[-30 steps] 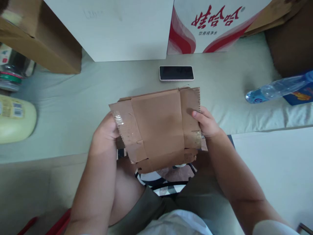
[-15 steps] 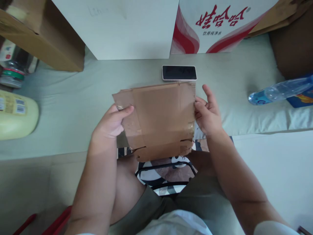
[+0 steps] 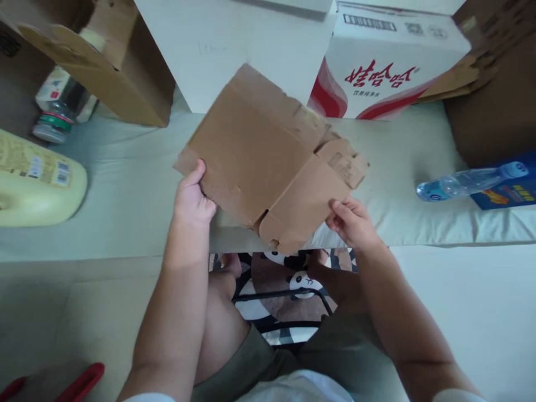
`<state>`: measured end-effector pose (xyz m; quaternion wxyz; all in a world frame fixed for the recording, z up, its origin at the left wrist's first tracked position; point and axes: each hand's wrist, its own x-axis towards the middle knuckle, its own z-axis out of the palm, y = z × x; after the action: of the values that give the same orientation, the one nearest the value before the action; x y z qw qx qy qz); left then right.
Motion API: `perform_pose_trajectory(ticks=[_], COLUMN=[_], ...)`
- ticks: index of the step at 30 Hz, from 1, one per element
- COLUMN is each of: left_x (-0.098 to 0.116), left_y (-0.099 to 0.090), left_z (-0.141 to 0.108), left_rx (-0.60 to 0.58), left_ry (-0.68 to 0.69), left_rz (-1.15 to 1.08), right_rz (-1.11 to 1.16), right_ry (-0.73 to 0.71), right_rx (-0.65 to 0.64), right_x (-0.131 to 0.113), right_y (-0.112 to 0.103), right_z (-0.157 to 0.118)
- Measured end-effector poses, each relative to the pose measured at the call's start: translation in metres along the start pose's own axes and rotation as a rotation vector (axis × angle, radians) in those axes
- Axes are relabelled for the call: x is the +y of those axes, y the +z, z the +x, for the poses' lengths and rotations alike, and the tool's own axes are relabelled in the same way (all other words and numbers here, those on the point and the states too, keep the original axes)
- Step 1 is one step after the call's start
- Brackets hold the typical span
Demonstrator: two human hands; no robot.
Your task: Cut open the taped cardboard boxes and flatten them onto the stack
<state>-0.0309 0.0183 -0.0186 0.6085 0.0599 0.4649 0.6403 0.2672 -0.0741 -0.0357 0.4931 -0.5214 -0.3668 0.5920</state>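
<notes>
A flattened brown cardboard box (image 3: 255, 151) is held up at a slant over the near edge of the pale cloth-covered surface. My left hand (image 3: 193, 195) grips its left corner, thumb on top and the other fingers hidden beneath. At the lower right, my right hand (image 3: 350, 221) pinches the edge of a folded-out panel between thumb and fingers. Small flaps stick out on the cardboard's right end, one with printed marks, and a rounded tab sits at its bottom. Shiny tape shows near the upper right edge.
Behind the cardboard stand a white box (image 3: 234, 39) and a white carton with red lettering (image 3: 377, 72). To the right, a clear plastic bottle (image 3: 464, 181) rests by a blue package (image 3: 508, 192). At left are a yellow jug (image 3: 42, 181) and an open brown box (image 3: 142, 78).
The cardboard has been turned and raised, and a panel with flaps now extends toward the right. My right hand has shifted down along it. The phone is no longer visible.
</notes>
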Motion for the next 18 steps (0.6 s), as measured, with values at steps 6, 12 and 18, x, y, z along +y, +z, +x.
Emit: perform_pose_trajectory(ticks=[6,12,18], left_x=[0.001,0.0,-0.002], left_y=[0.004,-0.005,0.0], left_z=[-0.014,-0.017,-0.017], left_rx=[-0.093,-0.159,-0.131], left_ry=[-0.109,-0.172,-0.192], left_rz=[0.037,0.041,0.047], right_rz=[-0.04,0.022,-0.189], right_ry=[-0.016,-0.358,-0.546], right_rx=[0.144,0.682,1.171], right_x=[-0.016,-0.091,-0.155], right_y=[-0.016,-0.077,-0.147], right_z=[-0.021,-0.061,-0.086])
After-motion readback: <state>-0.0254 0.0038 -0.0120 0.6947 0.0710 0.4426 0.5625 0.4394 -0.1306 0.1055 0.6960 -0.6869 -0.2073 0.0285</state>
